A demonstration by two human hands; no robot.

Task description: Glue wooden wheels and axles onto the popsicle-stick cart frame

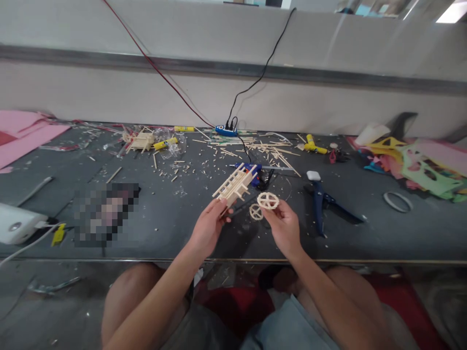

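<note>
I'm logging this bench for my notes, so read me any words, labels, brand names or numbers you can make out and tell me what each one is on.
No text can be read in this view.
Yellow tubes: any print is too small and blurred.
White device at the left edge: no legible marking.
Pixelated patch on the table: unreadable.
Wooden frame in the left hand and wheel in the right hand: no lettering.
</note>
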